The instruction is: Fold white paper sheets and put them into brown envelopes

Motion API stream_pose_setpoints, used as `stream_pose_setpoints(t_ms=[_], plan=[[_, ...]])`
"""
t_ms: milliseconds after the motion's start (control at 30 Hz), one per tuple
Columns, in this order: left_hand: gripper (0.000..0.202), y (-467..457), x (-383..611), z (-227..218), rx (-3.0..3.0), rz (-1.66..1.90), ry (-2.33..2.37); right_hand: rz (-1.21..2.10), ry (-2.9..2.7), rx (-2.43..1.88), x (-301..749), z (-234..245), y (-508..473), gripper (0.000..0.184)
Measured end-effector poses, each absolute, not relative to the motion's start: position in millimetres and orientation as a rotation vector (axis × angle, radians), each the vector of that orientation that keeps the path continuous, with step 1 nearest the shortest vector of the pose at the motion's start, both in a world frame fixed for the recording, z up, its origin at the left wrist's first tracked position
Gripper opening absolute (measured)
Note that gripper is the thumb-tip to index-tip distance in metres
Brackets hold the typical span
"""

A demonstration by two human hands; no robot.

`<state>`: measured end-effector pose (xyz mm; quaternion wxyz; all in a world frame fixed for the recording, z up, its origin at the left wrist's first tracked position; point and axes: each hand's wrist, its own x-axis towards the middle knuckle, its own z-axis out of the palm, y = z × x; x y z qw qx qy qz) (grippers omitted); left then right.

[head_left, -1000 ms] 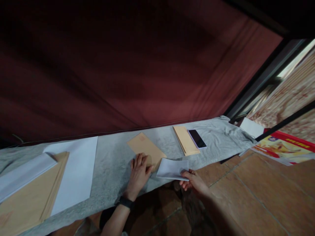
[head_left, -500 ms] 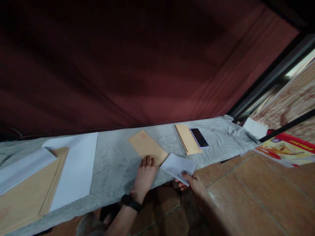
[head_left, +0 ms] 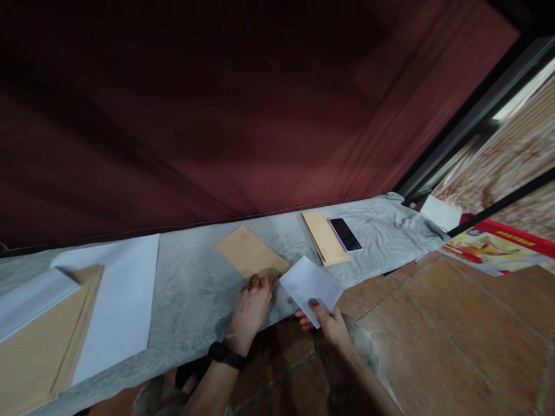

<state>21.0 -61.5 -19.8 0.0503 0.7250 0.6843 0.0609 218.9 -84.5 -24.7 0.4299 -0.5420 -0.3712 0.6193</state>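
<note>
right hand [head_left: 326, 319] is pinching a paper [head_left: 311, 281] beside an envelope [head_left: 249, 251]
the paper is overhanging the bench's [head_left: 191, 294] front edge, a narrow grip sitting at its near end; the left hand [head_left: 252, 303] is touching the envelope's near side, but whether it is pinching or pressing, i cannot tell. both are looking light, flexible and easily creased, so a gentle hold by an edge or corner is seeming best.

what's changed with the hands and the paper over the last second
The right hand has turned its paper clockwise as seen here; the left hand has shifted right along the envelope, fingers more bunched. Nothing was newly grasped or let go. The phone stayed put.
</note>
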Motion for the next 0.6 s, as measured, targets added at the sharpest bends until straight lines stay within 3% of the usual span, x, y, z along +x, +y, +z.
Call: stream_pose_setpoints(t_ms=[600], plan=[[0.026, -59.8, 17.2, -17.6, 2.084, 0.219, 2.121, 1.667, -0.937, -1.316, 177.2, -57.3, -98.4, 0.065]])
